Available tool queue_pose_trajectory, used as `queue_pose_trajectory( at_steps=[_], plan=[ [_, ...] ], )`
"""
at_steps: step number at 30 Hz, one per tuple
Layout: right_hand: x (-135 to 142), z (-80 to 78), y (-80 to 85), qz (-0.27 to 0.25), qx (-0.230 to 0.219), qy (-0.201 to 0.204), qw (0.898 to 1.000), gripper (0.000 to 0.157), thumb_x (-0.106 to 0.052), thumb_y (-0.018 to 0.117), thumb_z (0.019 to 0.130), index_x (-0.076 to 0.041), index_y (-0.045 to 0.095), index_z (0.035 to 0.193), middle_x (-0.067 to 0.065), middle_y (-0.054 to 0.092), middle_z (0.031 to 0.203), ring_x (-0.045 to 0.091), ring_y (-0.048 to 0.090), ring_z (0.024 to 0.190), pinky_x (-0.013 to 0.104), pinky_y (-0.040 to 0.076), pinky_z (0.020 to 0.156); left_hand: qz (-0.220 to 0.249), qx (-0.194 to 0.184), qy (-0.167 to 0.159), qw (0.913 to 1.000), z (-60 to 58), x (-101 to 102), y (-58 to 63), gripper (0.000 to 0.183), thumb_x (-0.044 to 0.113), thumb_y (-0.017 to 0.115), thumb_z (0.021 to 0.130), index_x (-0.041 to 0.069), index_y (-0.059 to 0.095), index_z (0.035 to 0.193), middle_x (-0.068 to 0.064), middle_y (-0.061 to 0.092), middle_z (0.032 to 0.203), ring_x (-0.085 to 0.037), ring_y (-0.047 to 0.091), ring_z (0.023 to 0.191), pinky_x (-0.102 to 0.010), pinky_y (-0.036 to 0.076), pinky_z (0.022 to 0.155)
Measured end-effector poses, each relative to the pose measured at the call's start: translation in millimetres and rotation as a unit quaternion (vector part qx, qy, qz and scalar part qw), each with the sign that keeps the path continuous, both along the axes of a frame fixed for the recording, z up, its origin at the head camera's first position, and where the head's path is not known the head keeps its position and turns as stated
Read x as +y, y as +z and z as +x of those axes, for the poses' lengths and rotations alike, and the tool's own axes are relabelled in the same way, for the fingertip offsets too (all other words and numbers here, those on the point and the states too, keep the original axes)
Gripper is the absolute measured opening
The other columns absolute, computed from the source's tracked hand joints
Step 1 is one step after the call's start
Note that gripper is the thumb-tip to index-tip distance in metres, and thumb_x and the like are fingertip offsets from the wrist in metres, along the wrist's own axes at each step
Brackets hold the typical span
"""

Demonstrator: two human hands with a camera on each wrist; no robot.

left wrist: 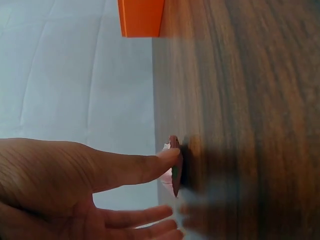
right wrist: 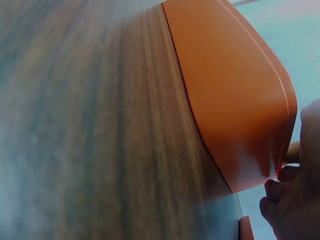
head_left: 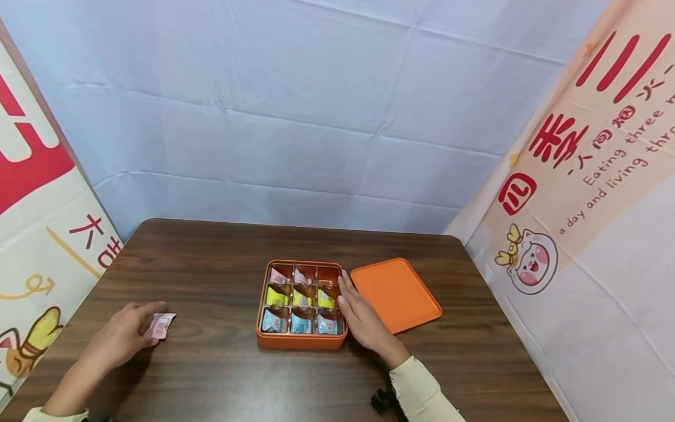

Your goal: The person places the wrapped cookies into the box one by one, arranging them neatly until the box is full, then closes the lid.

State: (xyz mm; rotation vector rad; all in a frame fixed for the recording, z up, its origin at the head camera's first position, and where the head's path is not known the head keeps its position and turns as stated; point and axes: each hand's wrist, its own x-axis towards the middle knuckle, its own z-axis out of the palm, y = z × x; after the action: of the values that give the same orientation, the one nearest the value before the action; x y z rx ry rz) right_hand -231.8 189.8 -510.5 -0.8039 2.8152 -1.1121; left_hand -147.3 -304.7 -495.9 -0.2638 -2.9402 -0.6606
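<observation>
On the table's left side, my left hand (head_left: pixel 120 335) pinches a small pink wrapped packet (head_left: pixel 160 326) between thumb and fingers. In the left wrist view the thumb tip lies on the packet (left wrist: pixel 172 170), close above the tabletop; the index finger is hidden there. An orange box (head_left: pixel 300 341) with a grid of compartments stands near the middle. Its back row holds two pink packets, with the right compartment showing bare brown plastic; yellow packets fill the middle row and blue ones the front. My right hand (head_left: pixel 366 319) rests against the box's right side, fingers extended.
A flat orange lid (head_left: pixel 395 293) lies right of the box, beyond the right hand. The dark wood table (head_left: pixel 221 375) ends at a pale cloth backdrop (head_left: pixel 295 117), with printed cloths hanging left and right.
</observation>
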Motion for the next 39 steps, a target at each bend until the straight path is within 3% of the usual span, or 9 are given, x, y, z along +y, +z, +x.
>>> queue_pose_trajectory(
  at_steps=[6,13,16,20,24,31,35,37,39],
  plan=[
    [0,-0.1,0.1,0.000,-0.001,0.000,1.000,0.055,-0.030,0.035,0.113,-0.008,0.020,0.161,-0.004,0.003,0.169,0.016,0.013,0.153,0.050,0.023,0.122,-0.001,-0.017,-0.004,0.9998,-5.9,1,3.7,0.057,0.004,0.090,0.067,-0.003,0.069,0.119,-0.019,0.067,0.097,-0.034,0.061,0.092,-0.049,0.050,0.073],
    [-1,-1.1,0.4,0.000,-0.001,-0.002,1.000,0.055,-0.031,0.034,0.113,-0.008,0.020,0.161,-0.008,0.001,0.168,0.015,0.013,0.153,0.049,0.022,0.122,-0.015,-0.030,0.005,0.9994,-8.9,4,5.1,0.055,0.020,0.094,0.066,-0.002,0.072,0.111,-0.012,0.068,0.093,-0.030,0.060,0.088,-0.048,0.050,0.072],
    [-1,-1.2,1.0,0.001,-0.003,-0.003,1.000,0.055,-0.031,0.034,0.113,-0.009,0.020,0.162,-0.009,0.001,0.168,0.014,0.012,0.153,0.048,0.022,0.122,-0.012,-0.025,0.008,0.9996,-8.7,5,3.1,0.053,0.025,0.094,0.067,-0.002,0.072,0.106,-0.007,0.065,0.085,-0.025,0.057,0.080,-0.042,0.047,0.066],
    [-1,-0.8,1.4,-0.001,-0.005,-0.003,1.000,0.055,-0.031,0.034,0.113,-0.009,0.020,0.162,-0.009,0.001,0.168,0.014,0.012,0.153,0.048,0.022,0.122,0.008,-0.023,0.009,0.9997,-8.8,4,0.1,0.042,0.026,0.093,0.069,0.002,0.069,0.094,0.001,0.055,0.073,-0.017,0.049,0.070,-0.035,0.040,0.059],
    [-1,-0.1,0.4,-0.001,-0.007,-0.003,1.000,0.056,-0.032,0.035,0.113,-0.010,0.020,0.162,-0.010,0.001,0.168,0.015,0.013,0.153,0.049,0.022,0.122,0.026,-0.031,0.021,0.9990,-9.4,2,-1.6,0.039,0.025,0.092,0.071,0.005,0.064,0.089,0.002,0.055,0.072,-0.016,0.047,0.066,-0.034,0.037,0.057],
    [0,0.8,-2.1,-0.003,-0.009,-0.001,1.000,0.056,-0.032,0.035,0.113,-0.010,0.020,0.162,-0.010,0.002,0.168,0.016,0.015,0.153,0.050,0.024,0.122,0.054,-0.036,0.030,0.9974,-10.4,-4,-1.5,0.033,0.019,0.089,0.076,0.004,0.064,0.092,0.002,0.064,0.074,-0.014,0.054,0.067,-0.034,0.041,0.058],
    [0,0.6,-1.5,-0.003,-0.008,0.000,1.000,0.056,-0.032,0.035,0.113,-0.010,0.019,0.162,-0.010,0.001,0.168,0.016,0.014,0.153,0.050,0.023,0.122,0.077,-0.053,0.022,0.9953,-10.4,-7,0.2,0.032,0.012,0.083,0.083,-0.002,0.070,0.107,0.000,0.068,0.078,-0.010,0.055,0.067,-0.029,0.044,0.056],
    [0,0.5,-0.8,-0.002,-0.008,-0.001,1.000,0.056,-0.031,0.035,0.113,-0.010,0.018,0.162,-0.010,0.001,0.168,0.016,0.014,0.153,0.050,0.023,0.122,0.112,-0.068,0.016,0.9912,-10.6,-7,0.3,0.033,0.009,0.080,0.086,-0.007,0.069,0.113,-0.003,0.070,0.079,-0.008,0.059,0.065,-0.027,0.049,0.055],
    [0,0.4,-0.2,-0.001,-0.009,-0.003,1.000,0.056,-0.031,0.035,0.113,-0.011,0.019,0.162,-0.011,0.001,0.168,0.015,0.014,0.153,0.050,0.023,0.122,0.168,-0.089,0.011,0.9817,-10.8,-7,-0.5,0.032,0.004,0.076,0.089,-0.011,0.066,0.116,-0.007,0.072,0.080,-0.010,0.064,0.064,-0.027,0.056,0.056]
  ],
)
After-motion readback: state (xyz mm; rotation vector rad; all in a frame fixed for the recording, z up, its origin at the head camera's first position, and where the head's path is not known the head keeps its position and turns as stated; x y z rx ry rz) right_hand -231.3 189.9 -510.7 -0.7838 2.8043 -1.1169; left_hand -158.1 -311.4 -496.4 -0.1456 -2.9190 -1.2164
